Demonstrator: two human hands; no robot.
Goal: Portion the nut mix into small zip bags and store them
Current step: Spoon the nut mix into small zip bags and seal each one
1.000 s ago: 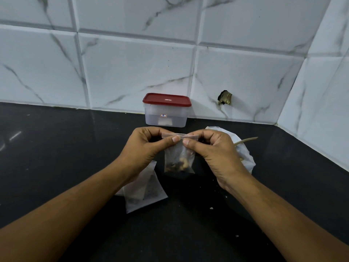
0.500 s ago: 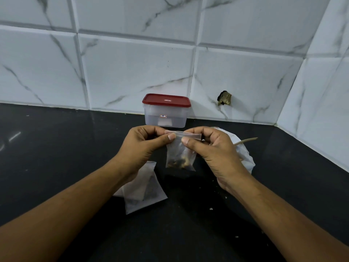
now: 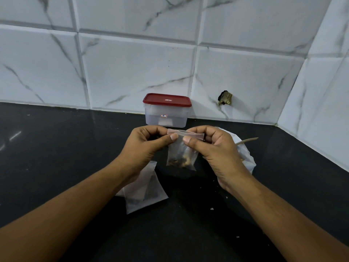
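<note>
A small clear zip bag (image 3: 180, 157) with nuts at its bottom hangs above the black counter. My left hand (image 3: 145, 148) pinches the left end of its zip strip and my right hand (image 3: 213, 148) pinches the right end. Its mouth gapes slightly between my thumbs. Several flat zip bags (image 3: 145, 191) lie on the counter under my left wrist. A white plastic bag (image 3: 245, 159) with a wooden handle (image 3: 247, 140) sticking out lies behind my right hand, mostly hidden.
A clear plastic box with a red lid (image 3: 167, 110) stands shut against the tiled wall. The wall turns a corner at the right (image 3: 311, 129). Small crumbs (image 3: 212, 208) dot the black counter (image 3: 56, 148).
Both hands have lifted the bag a little and moved it slightly away from me. The zip strip now shows a small gap between my thumbs.
</note>
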